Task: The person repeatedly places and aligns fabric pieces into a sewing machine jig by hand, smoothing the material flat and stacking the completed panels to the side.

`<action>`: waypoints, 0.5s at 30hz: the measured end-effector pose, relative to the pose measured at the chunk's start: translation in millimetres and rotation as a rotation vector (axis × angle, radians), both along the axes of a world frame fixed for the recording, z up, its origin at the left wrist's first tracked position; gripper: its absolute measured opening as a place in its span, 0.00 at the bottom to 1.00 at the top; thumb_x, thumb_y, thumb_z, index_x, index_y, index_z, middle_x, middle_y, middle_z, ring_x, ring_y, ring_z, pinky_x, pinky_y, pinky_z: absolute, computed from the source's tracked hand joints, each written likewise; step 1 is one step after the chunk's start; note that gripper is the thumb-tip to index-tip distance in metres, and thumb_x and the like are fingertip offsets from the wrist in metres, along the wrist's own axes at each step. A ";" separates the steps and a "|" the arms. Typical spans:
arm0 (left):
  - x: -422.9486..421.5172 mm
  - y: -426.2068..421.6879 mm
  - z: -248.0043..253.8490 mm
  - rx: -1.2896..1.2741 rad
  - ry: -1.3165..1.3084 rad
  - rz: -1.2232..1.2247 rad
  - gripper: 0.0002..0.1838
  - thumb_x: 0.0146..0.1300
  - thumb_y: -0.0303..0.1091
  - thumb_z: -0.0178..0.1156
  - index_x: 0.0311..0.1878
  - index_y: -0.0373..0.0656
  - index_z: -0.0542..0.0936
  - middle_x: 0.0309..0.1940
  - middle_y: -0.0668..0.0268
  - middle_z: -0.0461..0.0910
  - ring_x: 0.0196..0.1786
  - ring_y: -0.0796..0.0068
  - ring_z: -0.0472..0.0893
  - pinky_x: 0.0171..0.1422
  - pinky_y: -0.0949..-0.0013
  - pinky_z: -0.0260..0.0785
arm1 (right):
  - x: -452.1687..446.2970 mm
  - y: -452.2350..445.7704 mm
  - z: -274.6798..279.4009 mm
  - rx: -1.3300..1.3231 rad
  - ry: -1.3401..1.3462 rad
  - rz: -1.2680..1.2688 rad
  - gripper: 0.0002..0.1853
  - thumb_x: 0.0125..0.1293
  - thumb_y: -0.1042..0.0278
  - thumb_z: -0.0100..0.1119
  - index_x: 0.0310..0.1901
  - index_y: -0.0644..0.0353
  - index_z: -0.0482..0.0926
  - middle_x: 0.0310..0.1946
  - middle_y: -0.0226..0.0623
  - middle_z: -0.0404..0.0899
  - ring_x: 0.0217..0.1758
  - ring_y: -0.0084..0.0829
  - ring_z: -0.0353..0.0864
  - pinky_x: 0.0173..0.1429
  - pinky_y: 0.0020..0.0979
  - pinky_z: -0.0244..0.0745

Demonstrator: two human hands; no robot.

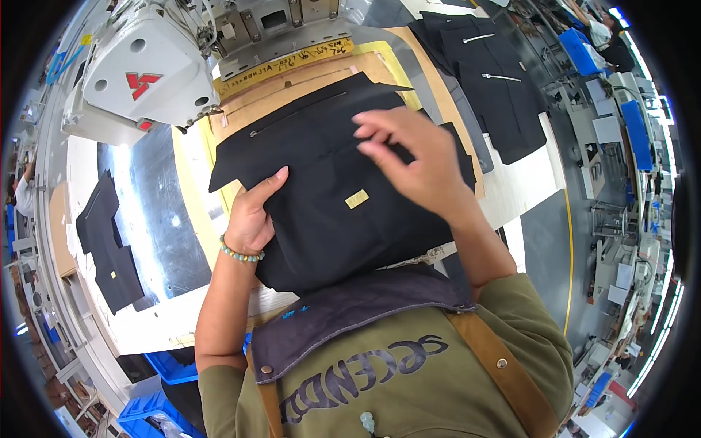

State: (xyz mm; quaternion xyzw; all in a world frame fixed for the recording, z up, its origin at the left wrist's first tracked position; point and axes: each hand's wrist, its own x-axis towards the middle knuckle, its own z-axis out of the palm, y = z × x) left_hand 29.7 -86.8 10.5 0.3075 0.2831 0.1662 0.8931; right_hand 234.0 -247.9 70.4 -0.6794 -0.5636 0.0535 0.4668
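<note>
A black fabric panel (321,226) lies before me, partly over the machine's bed and reaching down to my apron. Along its upper part runs a zipper (299,114), its pull at the left end. A small yellow label (356,198) is on the panel's middle. My left hand (252,215), wearing a beaded bracelet, grips the panel's left edge, thumb on top and the other fingers hidden underneath. Over the panel's right side is my right hand (420,157), fingers half bent and thumb apart from them. Nothing shows between them.
A white sewing machine head (139,73) stands at the upper left, beside a wooden template (383,69) with yellow edging. More black pieces with zippers (496,95) lie at the upper right. Another black piece (109,241) rests at left. Blue crates (157,412) sit at the lower left.
</note>
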 end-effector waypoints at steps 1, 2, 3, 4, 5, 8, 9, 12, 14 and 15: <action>0.5 0.4 0.3 -0.006 -0.011 -0.013 0.15 0.73 0.27 0.62 0.58 0.30 0.81 0.52 0.54 0.86 0.52 0.63 0.88 0.58 0.61 0.84 | -3.5 4.5 -3.1 0.014 -0.001 0.046 0.22 0.58 0.82 0.72 0.55 0.60 0.84 0.40 0.34 0.87 0.39 0.28 0.84 0.45 0.28 0.80; 1.1 0.4 0.7 -0.012 -0.023 -0.027 0.14 0.73 0.27 0.61 0.58 0.30 0.81 0.52 0.54 0.86 0.52 0.63 0.88 0.58 0.61 0.83 | -6.4 8.3 -7.6 0.028 -0.003 0.092 0.22 0.58 0.82 0.72 0.55 0.59 0.84 0.40 0.34 0.87 0.39 0.28 0.84 0.45 0.28 0.80; 1.1 0.2 1.7 0.006 -0.016 -0.034 0.15 0.74 0.27 0.61 0.58 0.30 0.81 0.52 0.54 0.86 0.52 0.63 0.88 0.59 0.61 0.83 | -8.7 12.3 -11.2 0.056 -0.031 0.107 0.23 0.56 0.81 0.74 0.55 0.59 0.84 0.39 0.34 0.87 0.39 0.28 0.84 0.44 0.28 0.80; 0.5 -0.1 3.0 0.023 -0.009 -0.039 0.15 0.74 0.28 0.61 0.58 0.30 0.81 0.53 0.54 0.86 0.52 0.63 0.88 0.59 0.61 0.83 | -9.4 13.4 -13.4 0.062 -0.046 0.109 0.23 0.56 0.81 0.74 0.55 0.59 0.84 0.39 0.34 0.86 0.39 0.28 0.84 0.43 0.28 0.80; -0.3 -0.3 3.4 0.041 -0.001 -0.042 0.15 0.74 0.28 0.61 0.59 0.30 0.81 0.53 0.54 0.86 0.53 0.63 0.88 0.59 0.61 0.83 | -10.0 14.4 -15.1 0.067 -0.061 0.112 0.23 0.56 0.81 0.74 0.55 0.59 0.84 0.38 0.34 0.86 0.39 0.28 0.84 0.43 0.28 0.80; -3.8 1.8 0.4 0.039 -0.015 -0.080 0.16 0.74 0.26 0.60 0.62 0.31 0.79 0.56 0.56 0.84 0.58 0.65 0.85 0.64 0.62 0.79 | -13.7 17.7 -16.6 0.049 -0.003 0.104 0.21 0.57 0.79 0.75 0.54 0.60 0.83 0.37 0.34 0.84 0.38 0.28 0.84 0.43 0.28 0.80; -3.5 1.4 0.1 0.037 -0.023 -0.075 0.17 0.74 0.26 0.60 0.62 0.31 0.79 0.56 0.56 0.84 0.58 0.65 0.85 0.64 0.62 0.79 | -14.3 18.0 -16.8 0.038 0.032 0.097 0.21 0.57 0.79 0.75 0.53 0.61 0.83 0.36 0.34 0.84 0.38 0.28 0.84 0.42 0.28 0.80; -1.9 -2.0 -0.3 0.024 -0.064 -0.068 0.17 0.74 0.26 0.60 0.62 0.32 0.79 0.57 0.56 0.84 0.58 0.65 0.85 0.65 0.62 0.79 | -13.7 17.5 -12.4 -0.071 0.050 0.079 0.17 0.60 0.78 0.74 0.51 0.63 0.83 0.34 0.34 0.82 0.37 0.27 0.83 0.42 0.27 0.79; -0.8 -4.9 -1.0 0.007 -0.112 -0.072 0.17 0.74 0.26 0.60 0.62 0.32 0.79 0.57 0.56 0.84 0.59 0.65 0.85 0.65 0.63 0.79 | -14.1 17.7 -9.4 -0.120 0.106 0.061 0.15 0.61 0.78 0.73 0.49 0.64 0.82 0.34 0.34 0.82 0.36 0.25 0.82 0.41 0.25 0.78; -0.7 -5.3 -3.1 0.021 -0.106 -0.059 0.17 0.74 0.26 0.60 0.62 0.32 0.79 0.57 0.56 0.84 0.59 0.65 0.85 0.65 0.63 0.79 | -14.2 18.2 -8.5 -0.144 0.134 0.052 0.14 0.61 0.78 0.72 0.48 0.64 0.82 0.34 0.34 0.81 0.36 0.25 0.82 0.41 0.24 0.77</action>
